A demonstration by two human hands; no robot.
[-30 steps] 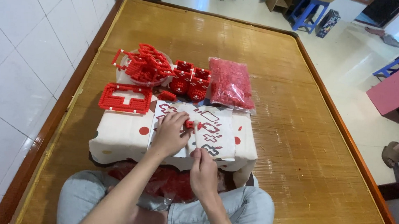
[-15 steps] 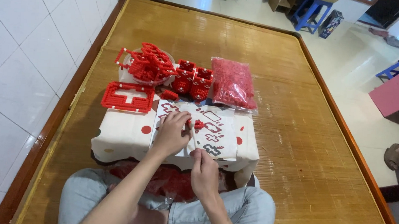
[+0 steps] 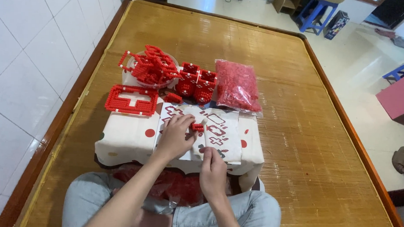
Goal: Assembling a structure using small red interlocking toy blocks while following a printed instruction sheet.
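My left hand (image 3: 176,135) rests on a printed pattern sheet (image 3: 219,132) and pinches a small red bead piece (image 3: 197,127) at its fingertips. My right hand (image 3: 212,172) is closed near the sheet's near edge, apparently holding something small and white between thumb and finger; I cannot make it out. The sheet lies on a low white stand with red dots (image 3: 128,135) over my lap.
A flat red-and-white bead frame (image 3: 131,99) lies on the stand's left. Behind it are a pile of bead frames in a bowl (image 3: 151,68), bead cubes (image 3: 196,83) and a bag of red beads (image 3: 237,85). A bag of red pieces (image 3: 176,187) sits in my lap.
My left hand has shifted slightly with the red piece at its fingertips; my right hand stays near the sheet's near edge.
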